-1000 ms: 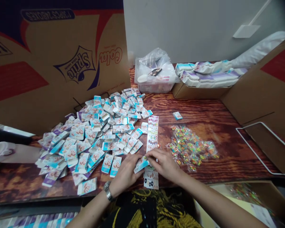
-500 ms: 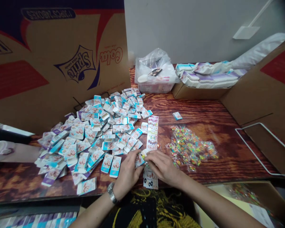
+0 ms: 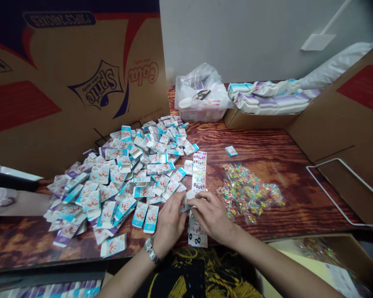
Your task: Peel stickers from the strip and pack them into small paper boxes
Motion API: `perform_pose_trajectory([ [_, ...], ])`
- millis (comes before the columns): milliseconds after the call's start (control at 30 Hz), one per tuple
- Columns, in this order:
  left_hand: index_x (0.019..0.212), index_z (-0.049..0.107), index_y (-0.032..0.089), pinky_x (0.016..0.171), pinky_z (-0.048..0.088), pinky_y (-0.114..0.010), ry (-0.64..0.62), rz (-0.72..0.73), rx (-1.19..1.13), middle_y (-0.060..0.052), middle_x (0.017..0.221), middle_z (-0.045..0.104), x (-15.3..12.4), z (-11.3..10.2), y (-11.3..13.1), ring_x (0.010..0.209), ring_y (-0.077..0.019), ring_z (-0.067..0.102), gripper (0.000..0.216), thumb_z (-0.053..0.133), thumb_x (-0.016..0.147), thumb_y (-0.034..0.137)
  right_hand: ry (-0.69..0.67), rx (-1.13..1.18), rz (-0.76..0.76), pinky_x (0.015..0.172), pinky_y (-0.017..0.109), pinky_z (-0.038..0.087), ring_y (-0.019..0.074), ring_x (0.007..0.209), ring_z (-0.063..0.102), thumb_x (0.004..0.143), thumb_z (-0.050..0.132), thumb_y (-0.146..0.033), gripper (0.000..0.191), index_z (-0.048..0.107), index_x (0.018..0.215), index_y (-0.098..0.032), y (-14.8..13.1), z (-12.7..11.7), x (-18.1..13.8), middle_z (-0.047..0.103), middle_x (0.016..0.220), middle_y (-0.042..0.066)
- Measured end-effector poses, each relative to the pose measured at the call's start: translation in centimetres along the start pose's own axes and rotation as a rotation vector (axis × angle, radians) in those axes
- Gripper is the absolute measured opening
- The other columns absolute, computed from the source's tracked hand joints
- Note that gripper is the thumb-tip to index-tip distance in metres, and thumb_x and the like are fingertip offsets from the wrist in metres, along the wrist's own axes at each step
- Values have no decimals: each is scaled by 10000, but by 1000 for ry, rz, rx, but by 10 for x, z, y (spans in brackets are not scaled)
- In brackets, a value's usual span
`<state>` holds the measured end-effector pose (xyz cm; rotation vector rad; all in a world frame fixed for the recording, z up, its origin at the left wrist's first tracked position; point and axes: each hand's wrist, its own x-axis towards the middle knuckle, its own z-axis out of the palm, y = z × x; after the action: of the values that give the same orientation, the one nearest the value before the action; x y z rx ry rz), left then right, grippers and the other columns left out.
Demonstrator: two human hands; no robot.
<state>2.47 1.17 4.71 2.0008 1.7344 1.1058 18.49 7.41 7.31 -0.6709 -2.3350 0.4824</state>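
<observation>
One small box (image 3: 186, 203) is pinched between the fingers (image 3: 196, 202) of both hands. The left hand (image 3: 169, 223) and right hand (image 3: 214, 216) are clamped on it just above the near edge of the surface (image 3: 282, 145). Beneath them lies one sticker strip (image 3: 199, 171). To the left spreads a pile of boxes (image 3: 121, 178), too many to count, and to the right a heap of candy packets (image 3: 250, 190). One stray box (image 3: 231, 151) lies apart. Bare wood lies open towards the wire frame (image 3: 328, 196).
</observation>
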Motion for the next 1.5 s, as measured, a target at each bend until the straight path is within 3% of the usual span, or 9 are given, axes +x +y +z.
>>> perform_pose_trajectory([
  [200, 1240, 396, 215, 961, 447, -370, -66, 6, -84, -88, 1168, 526, 2, 1, 4, 1139, -202, 484, 478, 482, 798, 52, -51, 128, 33, 870, 418, 451, 232, 1007, 508, 912, 465, -135, 166, 537, 1035, -221, 2, -13, 9, 622, 940, 54],
  [367, 1187, 437, 210, 953, 462, -385, -32, 44, -7, -101, 1198, 514, -1, 3, 1, 1150, -212, 487, 416, 479, 804, 54, 54, 312, 411, 781, 342, 503, 200, 907, 566, 862, 568, -221, 295, 496, 1146, -197, -1, 1, 2, 564, 1033, 81],
  [433, 1211, 430, 204, 955, 466, -378, -22, 79, 53, -110, 1223, 507, -1, 3, 1, 1157, -209, 487, 427, 461, 814, 48, 69, 425, 509, 727, 295, 505, 170, 826, 584, 874, 557, -233, 224, 531, 1095, -203, -4, 6, -1, 595, 967, 50],
  [600, 1240, 419, 183, 986, 452, -386, 4, 109, 181, -125, 1258, 503, -1, 4, 0, 1187, -216, 475, 424, 435, 838, 50, 89, 506, 458, 799, 299, 470, 176, 900, 584, 911, 506, -240, 170, 631, 1021, -199, -12, 7, 0, 628, 959, 51],
  [767, 1363, 283, 159, 973, 466, -381, 60, 101, 210, -144, 1269, 506, -5, 9, -4, 1189, -225, 488, 548, 448, 846, 81, 132, 636, 590, 738, 280, 499, 171, 835, 606, 874, 557, -268, 158, 648, 969, -182, -10, 12, 3, 648, 906, 43],
  [867, 1423, 170, 140, 967, 468, -379, 70, 78, 245, -164, 1286, 495, -5, 10, -2, 1193, -237, 489, 628, 444, 859, 108, 161, 588, 620, 710, 280, 498, 172, 792, 607, 848, 575, -254, 131, 661, 910, -177, -10, 15, 5, 647, 851, 40],
  [1167, 1455, 91, 167, 956, 468, -385, 43, 52, 269, -162, 1294, 487, -5, 11, 1, 1186, -242, 487, 657, 415, 885, 131, 204, 499, 604, 655, 271, 487, 169, 732, 598, 832, 565, -225, 112, 664, 849, -175, -12, 17, 10, 628, 783, 36],
  [1333, 1459, 64, 142, 946, 464, -385, 45, 70, 304, -179, 1267, 483, -4, 13, 0, 1165, -248, 479, 665, 389, 881, 93, 173, 411, 505, 707, 293, 484, 175, 778, 590, 853, 542, -200, 142, 676, 901, -195, -16, 12, 12, 616, 825, 45],
  [1500, 1452, 14, 88, 852, 493, -406, 35, 44, 454, -204, 1145, 515, -2, 17, 3, 1022, -248, 522, 636, 329, 899, 74, 182, 381, 426, 840, 337, 481, 199, 962, 578, 920, 465, -195, 225, 637, 1062, -221, -24, 13, 7, 630, 1020, 74],
])
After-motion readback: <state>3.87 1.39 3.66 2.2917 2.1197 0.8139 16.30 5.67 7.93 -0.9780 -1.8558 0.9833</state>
